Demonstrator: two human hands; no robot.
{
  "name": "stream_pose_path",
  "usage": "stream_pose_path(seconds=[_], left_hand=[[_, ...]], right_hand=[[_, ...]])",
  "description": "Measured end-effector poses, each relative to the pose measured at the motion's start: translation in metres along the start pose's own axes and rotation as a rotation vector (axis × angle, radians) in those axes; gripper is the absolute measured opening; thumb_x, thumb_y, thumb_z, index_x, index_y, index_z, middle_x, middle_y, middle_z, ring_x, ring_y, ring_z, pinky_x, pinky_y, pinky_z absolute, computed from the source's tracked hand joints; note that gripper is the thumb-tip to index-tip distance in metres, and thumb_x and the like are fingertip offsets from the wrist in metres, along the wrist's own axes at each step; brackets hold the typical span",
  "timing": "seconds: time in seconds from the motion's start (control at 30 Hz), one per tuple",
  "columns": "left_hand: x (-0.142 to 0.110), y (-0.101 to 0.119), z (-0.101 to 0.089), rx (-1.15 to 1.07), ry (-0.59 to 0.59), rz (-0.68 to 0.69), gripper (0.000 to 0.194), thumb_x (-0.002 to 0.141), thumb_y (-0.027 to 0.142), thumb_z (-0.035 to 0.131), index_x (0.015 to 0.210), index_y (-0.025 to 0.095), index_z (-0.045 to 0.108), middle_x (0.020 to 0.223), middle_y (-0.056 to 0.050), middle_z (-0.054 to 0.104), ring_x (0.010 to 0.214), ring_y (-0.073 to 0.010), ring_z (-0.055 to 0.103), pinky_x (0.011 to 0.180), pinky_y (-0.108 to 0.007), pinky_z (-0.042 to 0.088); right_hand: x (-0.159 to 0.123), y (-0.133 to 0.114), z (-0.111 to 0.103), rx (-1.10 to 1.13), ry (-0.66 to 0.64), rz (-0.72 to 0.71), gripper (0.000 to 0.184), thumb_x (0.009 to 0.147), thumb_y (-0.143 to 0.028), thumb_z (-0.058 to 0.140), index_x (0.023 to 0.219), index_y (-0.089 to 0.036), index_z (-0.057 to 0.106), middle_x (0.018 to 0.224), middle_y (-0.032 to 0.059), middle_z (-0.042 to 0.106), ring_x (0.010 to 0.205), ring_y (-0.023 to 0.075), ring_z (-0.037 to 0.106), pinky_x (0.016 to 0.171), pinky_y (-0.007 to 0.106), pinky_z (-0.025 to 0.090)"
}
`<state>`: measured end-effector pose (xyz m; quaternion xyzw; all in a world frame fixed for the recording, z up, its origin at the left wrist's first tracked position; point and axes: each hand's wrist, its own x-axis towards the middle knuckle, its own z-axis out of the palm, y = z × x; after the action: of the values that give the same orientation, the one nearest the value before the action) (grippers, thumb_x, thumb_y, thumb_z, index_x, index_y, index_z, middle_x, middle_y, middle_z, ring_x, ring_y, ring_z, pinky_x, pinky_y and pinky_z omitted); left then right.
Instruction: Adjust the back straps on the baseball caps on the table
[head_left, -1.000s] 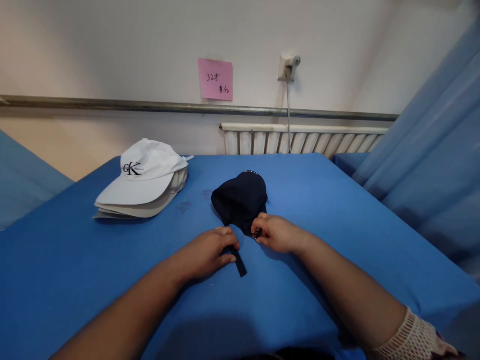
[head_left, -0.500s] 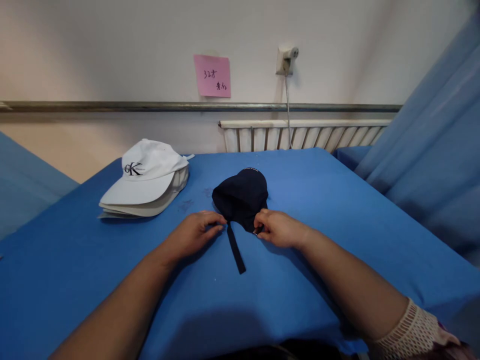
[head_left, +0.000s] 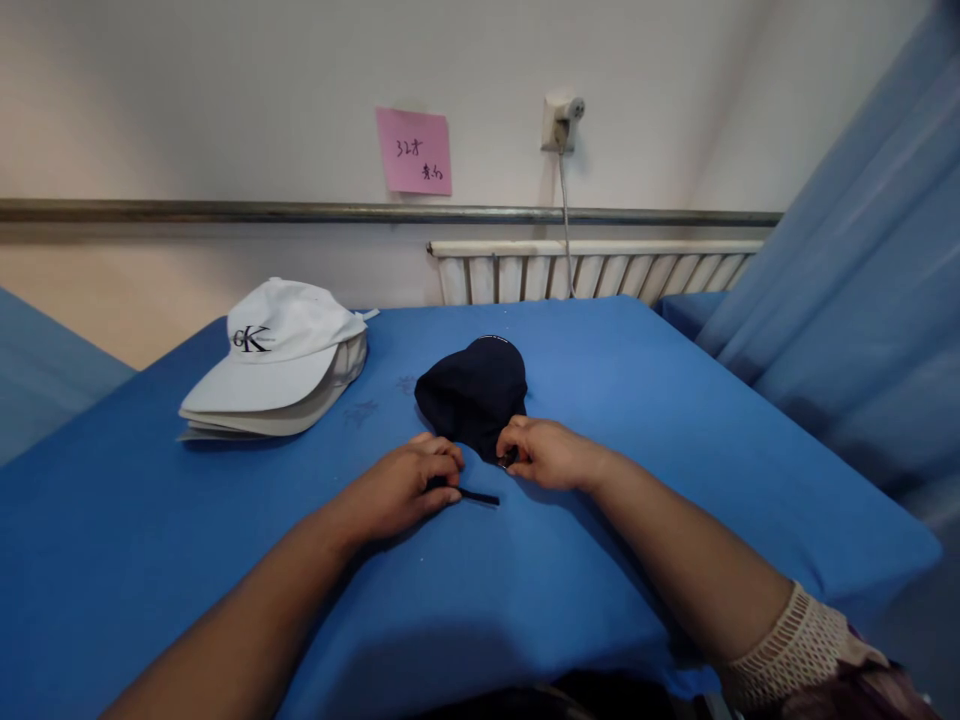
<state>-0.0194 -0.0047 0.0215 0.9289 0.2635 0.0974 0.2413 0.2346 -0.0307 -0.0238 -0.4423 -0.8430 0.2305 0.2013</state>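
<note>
Left hand (head_left: 409, 487) pinches one strap (head_left: 480, 496), right hand (head_left: 551, 453) one dark cap (head_left: 476, 390).

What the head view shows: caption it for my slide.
Left hand pinching a dark strap, right hand gripping the edge of a dark cap, beside stacked pale caps on blue cloth.

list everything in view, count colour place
table: 1, blue-covered, foreground
dark cap: 1, navy, mid-table
strap: 1, black, near dark cap
stacked caps: several, whitish, table left
wall: 1, off-white, behind
note: 1, pink, wall
socket: 1, white, wall
plugged cord: 1, pale, socket
rail: 1, grey, wall
radiator: 1, white, below rail
curtains: 2, blue, either side
sleeve: 1, cream, right arm
left hand: 1, bare, on strap
right hand: 1, bare, on dark cap
</note>
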Motion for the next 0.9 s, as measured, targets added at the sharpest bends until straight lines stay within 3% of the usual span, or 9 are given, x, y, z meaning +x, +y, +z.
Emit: stream_pose_path(seconds=[0.1, 0.2, 0.37, 0.5, 0.7, 0.9], left_hand=[[0.0, 0.001, -0.004, -0.086, 0.071, -0.048, 0.019, 0.087, 0.034, 0.058, 0.079, 0.022, 0.069, 0.118, -0.007, 0.065, 0.109, -0.025, 0.056, 0.096, -0.041, 0.042], [0.0, 0.0, -0.006, -0.253, 0.196, -0.141, 0.019, 0.084, 0.036, 0.062, 0.073, 0.021, 0.068, 0.122, -0.007, 0.065, 0.112, -0.0273, 0.056, 0.095, -0.041, 0.043], [0.0, -0.007, -0.005, -0.685, 0.508, -0.329, 0.018, 0.079, 0.037, 0.069, 0.072, 0.021, 0.067, 0.093, -0.007, 0.071, 0.09, -0.0219, 0.064, 0.079, -0.032, 0.047], [0.002, -0.013, -0.006, -0.994, 0.68, -0.378, 0.019, 0.075, 0.036, 0.074, 0.075, 0.019, 0.067, 0.084, -0.005, 0.069, 0.074, -0.0156, 0.061, 0.065, -0.025, 0.046], [0.002, -0.019, -0.01, -1.086, 0.755, -0.357, 0.016, 0.075, 0.03, 0.074, 0.072, 0.017, 0.065, 0.075, -0.002, 0.065, 0.064, -0.0109, 0.054, 0.059, -0.021, 0.043], [0.0, -0.018, -0.008, -1.046, 0.73, -0.36, 0.017, 0.075, 0.031, 0.074, 0.071, 0.017, 0.065, 0.071, -0.002, 0.064, 0.064, -0.0111, 0.054, 0.059, -0.021, 0.042]], right_hand=[[0.0, -0.001, 0.0, -0.023, 0.007, 0.004, 0.015, 0.08, -0.013, 0.064, 0.094, -0.017, 0.062, 0.094, 0.0026, 0.057, 0.07, 0.0102, 0.051, 0.067, 0.022, 0.043], [0.0, -0.003, 0.0, -0.02, 0.017, 0.009, 0.02, 0.079, -0.012, 0.065, 0.098, -0.016, 0.061, 0.092, 0.0026, 0.058, 0.07, 0.0105, 0.051, 0.068, 0.023, 0.042], [0.0, -0.005, -0.002, 0.001, -0.02, 0.011, 0.021, 0.08, -0.01, 0.062, 0.099, -0.017, 0.062, 0.098, 0.0036, 0.058, 0.071, 0.0101, 0.052, 0.068, 0.022, 0.042], [-0.001, -0.006, -0.002, -0.017, -0.022, -0.01, 0.023, 0.08, -0.009, 0.061, 0.101, -0.018, 0.061, 0.098, 0.0032, 0.058, 0.075, 0.0112, 0.054, 0.07, 0.022, 0.043], [0.0, -0.01, -0.002, -0.092, -0.025, 0.02, 0.019, 0.081, -0.014, 0.06, 0.099, -0.018, 0.062, 0.098, 0.0043, 0.058, 0.074, 0.012, 0.053, 0.067, 0.023, 0.043], [-0.001, -0.01, -0.003, -0.034, -0.032, 0.051, 0.023, 0.079, -0.011, 0.062, 0.101, -0.017, 0.061, 0.099, 0.0042, 0.058, 0.072, 0.0104, 0.054, 0.068, 0.023, 0.044]])
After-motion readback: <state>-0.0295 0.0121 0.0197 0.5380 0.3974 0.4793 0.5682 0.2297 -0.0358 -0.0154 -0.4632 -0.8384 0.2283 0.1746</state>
